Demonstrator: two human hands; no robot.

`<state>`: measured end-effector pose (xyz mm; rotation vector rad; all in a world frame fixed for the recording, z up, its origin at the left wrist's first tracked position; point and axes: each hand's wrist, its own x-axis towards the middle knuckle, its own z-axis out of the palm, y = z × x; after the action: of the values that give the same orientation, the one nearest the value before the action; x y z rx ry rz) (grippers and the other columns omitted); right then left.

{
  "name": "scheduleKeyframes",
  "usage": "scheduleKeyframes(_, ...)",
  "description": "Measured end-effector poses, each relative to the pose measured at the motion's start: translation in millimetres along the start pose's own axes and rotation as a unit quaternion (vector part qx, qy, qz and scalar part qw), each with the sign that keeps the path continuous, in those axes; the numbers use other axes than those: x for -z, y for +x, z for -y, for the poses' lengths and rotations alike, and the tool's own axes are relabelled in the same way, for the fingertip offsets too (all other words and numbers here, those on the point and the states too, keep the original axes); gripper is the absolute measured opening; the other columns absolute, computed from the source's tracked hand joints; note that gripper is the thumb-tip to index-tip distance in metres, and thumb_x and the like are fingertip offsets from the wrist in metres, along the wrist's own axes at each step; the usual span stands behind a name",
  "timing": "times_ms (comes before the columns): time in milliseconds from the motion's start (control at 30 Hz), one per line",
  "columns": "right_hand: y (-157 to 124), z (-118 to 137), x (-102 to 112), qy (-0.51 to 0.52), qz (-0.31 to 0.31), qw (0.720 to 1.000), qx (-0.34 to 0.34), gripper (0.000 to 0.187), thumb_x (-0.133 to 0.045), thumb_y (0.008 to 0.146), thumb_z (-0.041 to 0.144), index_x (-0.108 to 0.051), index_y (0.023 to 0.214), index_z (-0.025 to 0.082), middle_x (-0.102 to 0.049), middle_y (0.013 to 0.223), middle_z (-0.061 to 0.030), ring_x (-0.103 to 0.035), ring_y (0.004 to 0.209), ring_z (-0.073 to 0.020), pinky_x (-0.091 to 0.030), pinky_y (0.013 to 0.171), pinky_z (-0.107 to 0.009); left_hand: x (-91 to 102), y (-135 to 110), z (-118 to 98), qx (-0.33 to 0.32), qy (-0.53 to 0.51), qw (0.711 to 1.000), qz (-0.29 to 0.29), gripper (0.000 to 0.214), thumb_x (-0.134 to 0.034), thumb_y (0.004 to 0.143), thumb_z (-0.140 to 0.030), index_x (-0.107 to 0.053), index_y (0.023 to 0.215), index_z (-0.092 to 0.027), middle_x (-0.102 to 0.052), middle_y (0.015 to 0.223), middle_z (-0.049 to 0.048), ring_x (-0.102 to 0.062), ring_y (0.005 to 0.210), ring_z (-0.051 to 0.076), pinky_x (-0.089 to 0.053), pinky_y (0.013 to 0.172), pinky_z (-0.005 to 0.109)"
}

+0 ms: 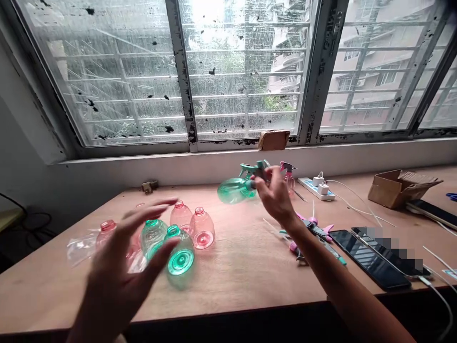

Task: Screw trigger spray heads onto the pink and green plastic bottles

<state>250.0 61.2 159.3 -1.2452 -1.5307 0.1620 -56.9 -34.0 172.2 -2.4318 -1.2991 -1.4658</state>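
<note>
My right hand (273,195) is closed around the dark spray head of a green spray bottle (230,191), which lies sideways in the air, its round body pointing left. Empty, with fingers spread, my left hand (124,267) hovers in front of the open-necked bottles at the left. Among these are a clear green bottle (180,255), a second green one (153,237) partly behind my fingers, and pink bottles (203,231). Behind the held bottle stands another spray bottle with a green head (247,169). A pink spray bottle (290,183) stands near the wall.
Loose pink and grey spray heads (314,226) lie under my right forearm. Phones (371,259) with cables are at the right. Farther back are a power strip (316,189) and a cardboard box (392,190). Clear plastic wrap (81,248) lies at the left.
</note>
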Motion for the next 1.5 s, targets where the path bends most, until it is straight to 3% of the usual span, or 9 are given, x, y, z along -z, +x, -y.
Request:
scheduleKeyframes(100, -58.6, 9.8, 44.3, 0.286, 0.027, 0.956, -0.056, 0.011, -0.043, 0.097, 0.035, -0.041, 0.104, 0.027, -0.071, 0.106, -0.0081, -0.051, 0.054, -0.0162, -0.042, 0.046, -0.028, -38.4, 10.4, -39.1, -0.144, 0.040, 0.986, 0.074, 0.075, -0.077, 0.089, -0.046, -0.034, 0.149, -0.034, -0.044, 0.159, 0.0107, -0.037, 0.149, 0.037, -0.028, 0.124, 0.059)
scheduleKeyframes(200, -94.4, 17.9, 71.0, 0.405, 0.036, 0.902, -0.142, 0.015, -0.046, 0.095, 0.041, -0.050, 0.094, 0.027, -0.067, 0.097, -0.0068, -0.044, 0.049, -0.0146, -0.036, 0.040, -0.029, -64.3, 12.7, -51.7, -0.150, 0.012, 0.967, 0.205, 0.094, -0.084, 0.081, -0.051, -0.028, 0.153, -0.031, -0.046, 0.157, 0.0152, -0.043, 0.145, 0.040, -0.032, 0.122, 0.061)
scheduleKeyframes(333, -107.1, 26.4, 79.2, 0.380, 0.000, 0.914, -0.143, 0.021, -0.063, 0.094, 0.047, -0.053, 0.090, 0.028, -0.058, 0.082, -0.0012, -0.052, 0.058, -0.0163, -0.043, 0.044, -0.026, -71.7, 10.0, -51.1, -0.106, -0.068, 0.955, 0.269, 0.092, -0.089, 0.074, -0.043, -0.035, 0.147, -0.030, -0.056, 0.148, 0.0131, -0.060, 0.130, 0.035, -0.055, 0.105, 0.046)
scheduleKeyframes(767, -122.2, 39.5, 61.5, 0.338, 0.000, 0.941, -0.018, 0.018, -0.070, 0.096, 0.041, -0.055, 0.099, 0.031, -0.073, 0.077, 0.0025, -0.057, 0.053, -0.0140, -0.048, 0.047, -0.025, -40.3, 6.0, -35.9, -0.034, -0.082, 0.946, 0.312, 0.090, -0.092, 0.068, -0.041, -0.049, 0.146, -0.034, -0.063, 0.144, 0.0061, -0.062, 0.128, 0.033, -0.052, 0.109, 0.043)
scheduleKeyframes(967, -127.2, 29.5, 81.1, 0.393, 0.058, 0.916, 0.048, 0.016, -0.076, 0.091, 0.043, -0.065, 0.096, 0.032, -0.074, 0.067, 0.0006, -0.061, 0.052, -0.0191, -0.044, 0.039, -0.026, -48.7, 20.4, -32.8, -0.051, -0.258, 0.860, 0.436, 0.048, -0.051, 0.098, -0.054, -0.068, 0.132, -0.025, -0.079, 0.119, 0.0051, -0.074, 0.104, 0.028, -0.059, 0.091, 0.035)
scheduleKeyframes(1133, -106.0, 11.0, 93.8, 0.366, 0.004, 0.930, -0.036, 0.019, -0.076, 0.090, 0.040, -0.063, 0.097, 0.028, -0.073, 0.076, -0.0006, -0.053, 0.043, -0.0141, -0.048, 0.035, -0.026, -64.8, 16.2, -43.6, -0.057, -0.184, 0.940, 0.280, 0.047, -0.042, 0.107, -0.052, -0.045, 0.150, -0.033, -0.059, 0.152, 0.0066, -0.060, 0.132, 0.028, -0.048, 0.111, 0.042)
scheduleKeyframes(1233, -95.3, 13.0, 90.5, 0.367, -0.039, 0.926, -0.080, 0.019, -0.073, 0.092, 0.040, -0.060, 0.096, 0.027, -0.073, 0.088, 0.0004, -0.051, 0.041, -0.0098, -0.049, 0.033, -0.024, -73.1, 10.1, -54.0, -0.159, -0.104, 0.964, 0.188, 0.076, -0.066, 0.089, -0.065, -0.037, 0.152, -0.033, -0.046, 0.161, 0.0087, -0.042, 0.147, 0.031, -0.034, 0.122, 0.046)
scheduleKeyframes(1400, -94.8, 21.2, 81.3, 0.412, 0.046, 0.901, -0.126, 0.021, -0.071, 0.094, 0.043, -0.061, 0.095, 0.024, -0.072, 0.093, 0.0009, -0.047, 0.039, -0.0053, -0.052, 0.036, -0.022, -85.1, 8.4, -65.5, -0.200, 0.004, 0.965, 0.171, 0.073, -0.080, 0.088, -0.041, -0.041, 0.149, -0.028, -0.051, 0.154, 0.0113, -0.046, 0.142, 0.032, -0.039, 0.119, 0.047)
scheduleKeyframes(1500, -98.0, 16.9, 83.8, 0.405, 0.098, 0.903, -0.103, 0.017, -0.074, 0.093, 0.039, -0.066, 0.097, 0.025, -0.074, 0.089, 0.0000, -0.055, 0.043, -0.0075, -0.052, 0.039, -0.021, -80.5, 11.1, -61.5, -0.151, -0.036, 0.959, 0.238, 0.078, -0.084, 0.085, -0.034, -0.041, 0.150, -0.028, -0.056, 0.152, 0.0099, -0.055, 0.135, 0.031, -0.048, 0.113, 0.044)
